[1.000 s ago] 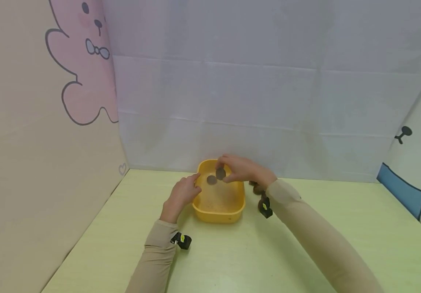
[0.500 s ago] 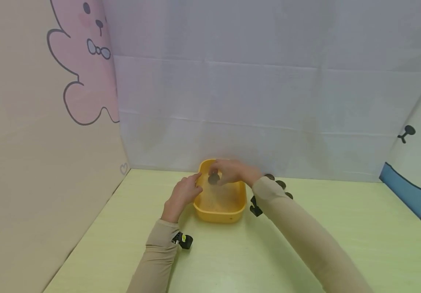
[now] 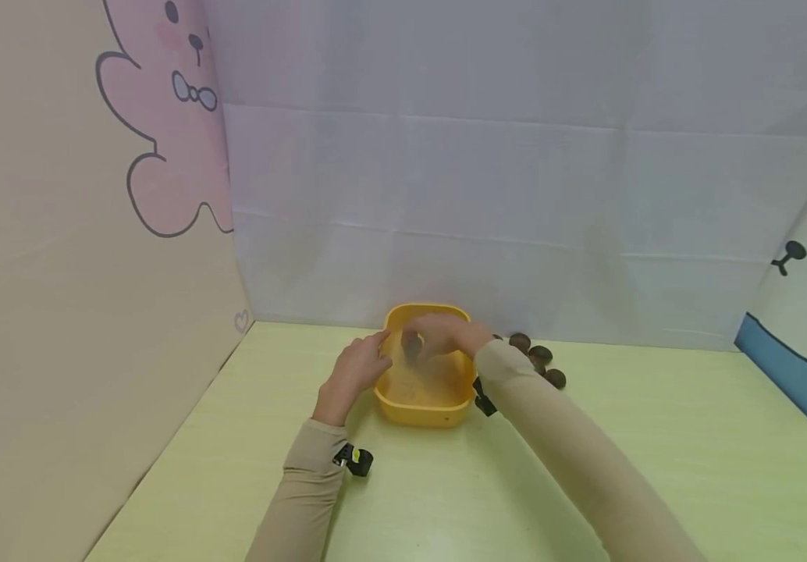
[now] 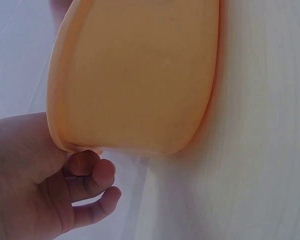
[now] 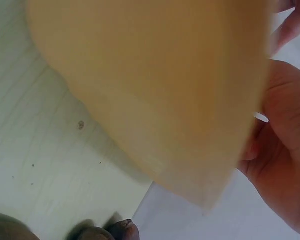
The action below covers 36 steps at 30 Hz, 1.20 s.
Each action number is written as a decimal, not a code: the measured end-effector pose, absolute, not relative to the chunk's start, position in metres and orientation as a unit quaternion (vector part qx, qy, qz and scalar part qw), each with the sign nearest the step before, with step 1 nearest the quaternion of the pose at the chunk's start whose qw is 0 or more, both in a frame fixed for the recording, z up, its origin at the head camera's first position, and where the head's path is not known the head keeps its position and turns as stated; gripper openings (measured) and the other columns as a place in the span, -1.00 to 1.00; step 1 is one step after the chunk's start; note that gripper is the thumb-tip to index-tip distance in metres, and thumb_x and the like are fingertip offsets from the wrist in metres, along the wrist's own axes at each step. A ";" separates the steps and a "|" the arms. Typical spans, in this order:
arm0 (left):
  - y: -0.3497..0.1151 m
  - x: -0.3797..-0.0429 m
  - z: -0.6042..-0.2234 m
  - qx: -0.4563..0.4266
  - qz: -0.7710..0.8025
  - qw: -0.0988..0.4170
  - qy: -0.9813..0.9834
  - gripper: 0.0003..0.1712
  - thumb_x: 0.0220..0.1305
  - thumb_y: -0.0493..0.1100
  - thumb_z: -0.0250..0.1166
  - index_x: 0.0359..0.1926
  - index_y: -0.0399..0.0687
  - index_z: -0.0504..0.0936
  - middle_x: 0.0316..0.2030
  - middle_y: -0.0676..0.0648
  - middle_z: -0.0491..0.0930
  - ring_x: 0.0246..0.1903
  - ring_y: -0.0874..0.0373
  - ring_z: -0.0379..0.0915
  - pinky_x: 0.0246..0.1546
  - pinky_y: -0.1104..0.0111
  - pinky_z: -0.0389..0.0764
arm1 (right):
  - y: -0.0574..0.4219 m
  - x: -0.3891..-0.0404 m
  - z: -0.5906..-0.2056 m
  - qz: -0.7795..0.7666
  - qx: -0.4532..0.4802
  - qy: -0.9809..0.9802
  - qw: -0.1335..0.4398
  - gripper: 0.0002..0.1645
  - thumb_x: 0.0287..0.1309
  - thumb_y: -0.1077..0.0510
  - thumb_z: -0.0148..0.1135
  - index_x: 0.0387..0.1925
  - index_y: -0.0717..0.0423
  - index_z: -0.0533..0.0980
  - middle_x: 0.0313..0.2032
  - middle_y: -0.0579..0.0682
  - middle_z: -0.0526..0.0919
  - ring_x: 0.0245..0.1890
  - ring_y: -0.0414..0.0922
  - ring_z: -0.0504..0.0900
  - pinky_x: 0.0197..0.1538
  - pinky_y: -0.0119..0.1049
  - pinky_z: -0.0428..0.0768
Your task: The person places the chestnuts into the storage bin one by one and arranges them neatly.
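Your right hand [image 3: 439, 334] has shifted left inside the yellow basin [image 3: 423, 417], fingers apparently pinching a dark piece [image 3: 412, 348]; your left hand [image 3: 354, 367] grips the basin's rim. Likely mid-handling; next move needs it steady.

light: soft, diffuse | shadows: faint, on table [image 3: 656, 437] | right wrist view: tub [image 5: 155, 90] blurred

A pale green table [image 3: 193, 484] bears a yellow basin [image 3: 421, 417] and brown rounded lumps [image 3: 540, 355].
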<state>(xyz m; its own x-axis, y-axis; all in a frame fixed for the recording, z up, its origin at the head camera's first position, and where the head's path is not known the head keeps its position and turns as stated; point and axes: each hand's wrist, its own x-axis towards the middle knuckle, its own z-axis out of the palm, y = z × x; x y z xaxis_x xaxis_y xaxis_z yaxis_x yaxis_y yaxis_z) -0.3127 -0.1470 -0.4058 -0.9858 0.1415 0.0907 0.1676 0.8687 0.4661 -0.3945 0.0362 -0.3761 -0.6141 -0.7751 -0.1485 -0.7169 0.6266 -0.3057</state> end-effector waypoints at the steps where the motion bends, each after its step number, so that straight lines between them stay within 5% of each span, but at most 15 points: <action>1: -0.147 -0.313 -0.406 -0.080 -0.242 0.027 -0.967 -0.32 0.24 -0.20 0.10 0.43 -0.07 0.37 -0.66 0.05 0.23 -0.69 0.20 0.09 -0.65 0.38 0.18 | 0.036 -0.395 -0.377 -0.108 -0.410 0.895 0.137 -0.64 0.15 0.15 0.37 0.00 0.09 0.60 -0.08 -0.03 0.67 -0.08 -0.12 0.55 0.14 -0.17 0.51; 5: -0.147 -0.314 -0.406 -0.077 -0.239 0.022 -0.968 -0.32 0.25 -0.19 0.10 0.43 -0.06 0.37 -0.65 0.05 0.26 -0.68 0.20 0.13 -0.64 0.39 0.21 | 0.036 -0.393 -0.380 -0.106 -0.399 0.901 0.135 -0.67 0.19 0.07 0.36 -0.01 0.03 0.61 -0.10 -0.11 0.69 -0.07 -0.16 0.58 0.15 -0.20 0.53; 14: -0.147 -0.314 -0.405 -0.076 -0.239 0.016 -0.968 -0.30 0.25 -0.18 0.10 0.44 -0.08 0.35 -0.67 0.06 0.26 -0.70 0.22 0.13 -0.66 0.40 0.21 | 0.056 -0.389 -0.367 -0.150 -0.410 0.892 0.115 -0.53 0.18 0.14 0.36 0.13 0.14 0.57 0.06 0.10 0.64 0.11 0.09 0.56 0.23 -0.05 0.47; 36: -0.146 -0.313 -0.406 -0.074 -0.231 0.023 -0.970 -0.32 0.28 -0.19 0.11 0.44 -0.07 0.35 -0.63 0.03 0.26 -0.67 0.20 0.14 -0.63 0.40 0.23 | 0.147 -0.366 -0.351 -0.191 -0.410 0.892 0.007 -0.61 0.20 0.15 0.32 0.06 0.18 0.62 -0.03 0.06 0.68 -0.01 0.12 0.62 0.06 -0.02 0.56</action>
